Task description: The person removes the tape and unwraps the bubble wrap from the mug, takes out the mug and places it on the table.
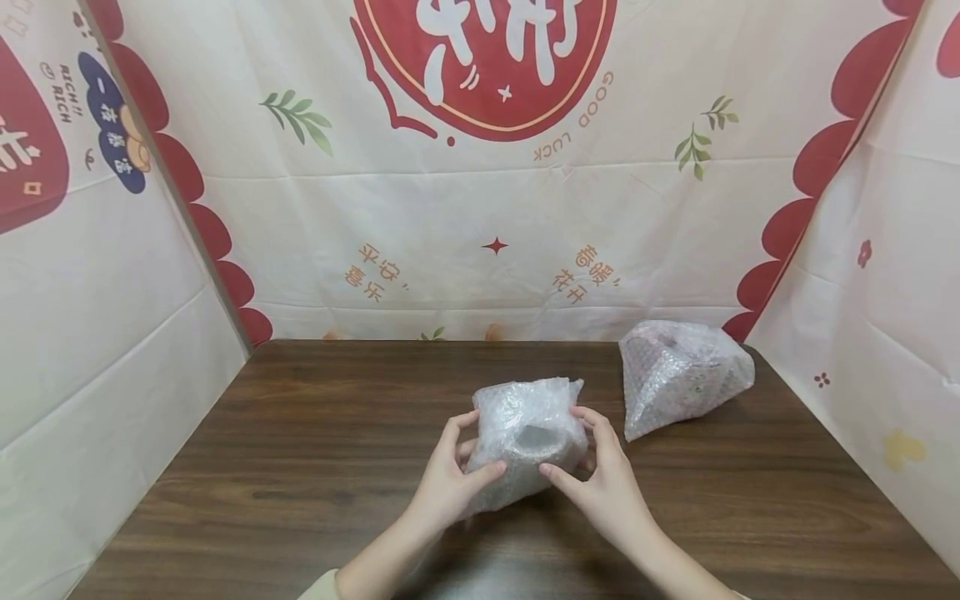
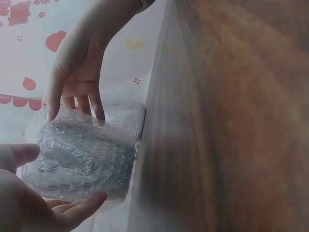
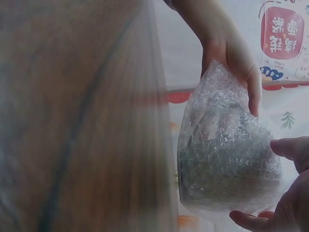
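Observation:
A bubble-wrapped package (image 1: 525,458), clear and crinkled, is between both hands at the middle of the table. My left hand (image 1: 448,479) grips its left side, thumb on the near face and fingers round the edge. On the right side my right hand (image 1: 609,483) holds it the same way, its thumb tip close to the left one. Through the plastic in the left wrist view, the package (image 2: 82,159) shows something dark greyish-green; its kind is hidden by the wrap. A loose flap of wrap stands up at the package's far side.
A second bubble-wrapped bundle (image 1: 686,375) lies at the back right corner of the dark wooden table (image 1: 322,442). Printed cloth walls (image 1: 487,200) rise at the back and both sides.

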A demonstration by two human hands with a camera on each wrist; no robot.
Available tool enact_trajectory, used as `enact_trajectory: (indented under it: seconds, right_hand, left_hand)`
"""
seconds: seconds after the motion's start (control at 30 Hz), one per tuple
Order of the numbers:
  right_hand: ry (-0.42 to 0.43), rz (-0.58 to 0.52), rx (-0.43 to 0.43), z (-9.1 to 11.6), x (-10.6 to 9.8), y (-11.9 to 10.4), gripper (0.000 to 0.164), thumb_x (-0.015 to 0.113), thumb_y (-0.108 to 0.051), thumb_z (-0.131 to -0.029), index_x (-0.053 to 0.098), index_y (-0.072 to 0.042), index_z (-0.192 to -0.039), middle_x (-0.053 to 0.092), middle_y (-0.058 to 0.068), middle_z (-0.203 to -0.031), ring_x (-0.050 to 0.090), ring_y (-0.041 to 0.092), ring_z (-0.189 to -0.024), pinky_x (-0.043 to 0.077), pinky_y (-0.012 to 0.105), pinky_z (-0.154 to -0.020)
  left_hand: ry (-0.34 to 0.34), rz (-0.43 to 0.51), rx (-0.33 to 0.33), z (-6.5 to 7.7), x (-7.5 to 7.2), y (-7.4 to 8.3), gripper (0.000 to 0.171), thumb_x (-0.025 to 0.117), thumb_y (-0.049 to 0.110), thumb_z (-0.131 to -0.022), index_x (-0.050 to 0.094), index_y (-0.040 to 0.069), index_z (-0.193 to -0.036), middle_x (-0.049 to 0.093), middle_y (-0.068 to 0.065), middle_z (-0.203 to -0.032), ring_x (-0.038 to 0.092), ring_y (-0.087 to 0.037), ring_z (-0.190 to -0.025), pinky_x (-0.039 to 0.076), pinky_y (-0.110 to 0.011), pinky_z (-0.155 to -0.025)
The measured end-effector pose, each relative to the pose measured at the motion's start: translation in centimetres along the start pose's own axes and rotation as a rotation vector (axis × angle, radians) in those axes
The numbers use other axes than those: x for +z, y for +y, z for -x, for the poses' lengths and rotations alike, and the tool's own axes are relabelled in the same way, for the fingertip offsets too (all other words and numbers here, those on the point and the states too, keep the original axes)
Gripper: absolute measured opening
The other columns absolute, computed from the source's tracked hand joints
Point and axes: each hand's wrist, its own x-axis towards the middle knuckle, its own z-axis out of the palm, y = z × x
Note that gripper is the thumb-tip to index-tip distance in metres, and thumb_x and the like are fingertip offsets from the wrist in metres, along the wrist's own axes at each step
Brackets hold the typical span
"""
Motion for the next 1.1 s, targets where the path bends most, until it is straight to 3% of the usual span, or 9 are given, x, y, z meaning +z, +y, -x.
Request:
enact_trajectory:
  seconds: [0.47, 0.83, 1.1]
  right_hand:
    - [-0.012, 0.033, 0.046, 0.1, 0.4, 0.7, 0.075, 0.083, -0.011, -0.074, 0.039, -0.008, -0.134, 0.044, 0.020, -0.130, 0.052, 0.037, -0.111, 0.052, 0.048, -0.079]
    - [-0.012, 0.100, -0.035, 0.0, 0.7, 1.0, 0.077, 0.083, -0.010, -0.074, 0.039, -0.007, -0.136, 0.047, 0.013, -0.121, 0.053, 0.030, -0.107, 0.053, 0.042, -0.077]
    - [-0.020, 0.122, -0.039, 0.0, 0.2, 0.9, 0.072, 0.082, -0.013, -0.076, 0.041, -0.010, -0.135, 0.049, 0.013, -0.123, 0.055, 0.027, -0.105, 0.053, 0.039, -0.076]
  left_hand:
    - [-0.006, 0.003, -0.037, -0.2, -0.2, -0.6, 0.070, 0.070, 0.003, -0.084, 0.030, 0.007, -0.141, 0.061, -0.024, -0.118, 0.066, -0.031, -0.095, 0.055, -0.040, -0.078]
    - [-0.039, -0.017, -0.068, -0.6, -1.1, -0.7, 0.070, 0.072, 0.004, -0.082, 0.030, 0.006, -0.138, 0.060, -0.024, -0.118, 0.064, -0.033, -0.098, 0.054, -0.042, -0.080]
    - [-0.060, -0.052, -0.071, -0.5, -1.2, -0.5, 0.071, 0.072, 0.006, -0.083, 0.028, 0.007, -0.139, 0.060, -0.023, -0.119, 0.064, -0.033, -0.099, 0.053, -0.042, -0.081]
